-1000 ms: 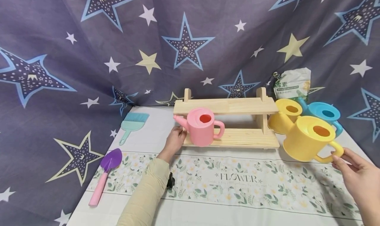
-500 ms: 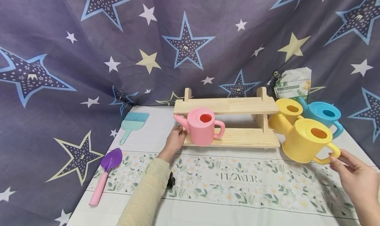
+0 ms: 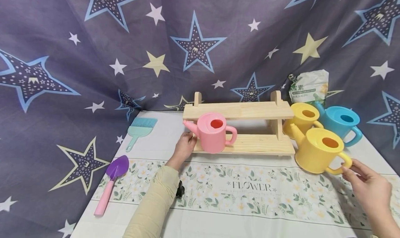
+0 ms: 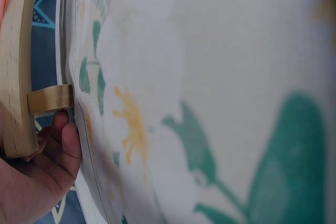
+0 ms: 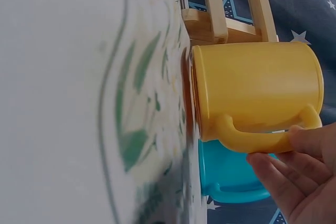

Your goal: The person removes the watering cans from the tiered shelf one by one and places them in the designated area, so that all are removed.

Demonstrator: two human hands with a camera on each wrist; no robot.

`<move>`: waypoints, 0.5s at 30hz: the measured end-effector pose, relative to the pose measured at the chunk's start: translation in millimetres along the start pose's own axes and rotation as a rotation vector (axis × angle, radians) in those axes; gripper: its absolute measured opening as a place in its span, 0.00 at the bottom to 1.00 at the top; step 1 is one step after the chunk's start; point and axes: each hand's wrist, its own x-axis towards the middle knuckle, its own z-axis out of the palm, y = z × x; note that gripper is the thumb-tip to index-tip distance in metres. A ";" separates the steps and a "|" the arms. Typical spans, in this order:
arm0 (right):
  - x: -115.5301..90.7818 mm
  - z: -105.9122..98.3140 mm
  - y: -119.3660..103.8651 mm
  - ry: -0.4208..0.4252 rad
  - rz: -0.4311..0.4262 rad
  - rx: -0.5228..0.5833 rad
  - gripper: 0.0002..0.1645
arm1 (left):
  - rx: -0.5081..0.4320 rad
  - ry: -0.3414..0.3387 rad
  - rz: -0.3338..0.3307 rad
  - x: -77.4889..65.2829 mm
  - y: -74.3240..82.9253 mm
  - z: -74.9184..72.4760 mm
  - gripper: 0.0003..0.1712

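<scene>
At the right, my right hand (image 3: 368, 189) pinches the handle of the nearer yellow watering can (image 3: 314, 156) between thumb and fingers. The can is upright, its spout toward the shelf; in the right wrist view its base is close to the tabletop. My left hand (image 3: 185, 147) grips the left end of the lower board of a two-tier wooden shelf (image 3: 259, 144), fingers partly underneath in the left wrist view. A pink watering can (image 3: 212, 135) stands on that lower board, spout above my left hand.
Behind the held can are another yellow watering can (image 3: 300, 116) and a blue watering can (image 3: 339, 121). A white and green bag (image 3: 310, 85) leans behind them. On the left lie a mint brush (image 3: 140, 127) and a purple-bladed trowel (image 3: 117, 168). A floral-printed cloth (image 3: 218, 220) covers the table.
The yellow watering can has moved left and a little nearer to me with my right hand, uncovering more of the blue one. My left hand and the shelf have stayed put.
</scene>
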 end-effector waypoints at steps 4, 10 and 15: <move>0.8 2.4 1.0 -0.014 0.021 -0.007 0.27 | -0.003 0.000 0.001 -0.3 -0.5 0.0 0.25; 2.3 5.2 3.2 -0.030 0.031 -0.010 0.27 | -0.005 -0.010 -0.017 -0.8 -0.8 0.0 0.25; 3.0 6.3 5.4 -0.056 0.033 -0.015 0.28 | -0.012 -0.014 -0.019 -0.1 -1.2 0.6 0.25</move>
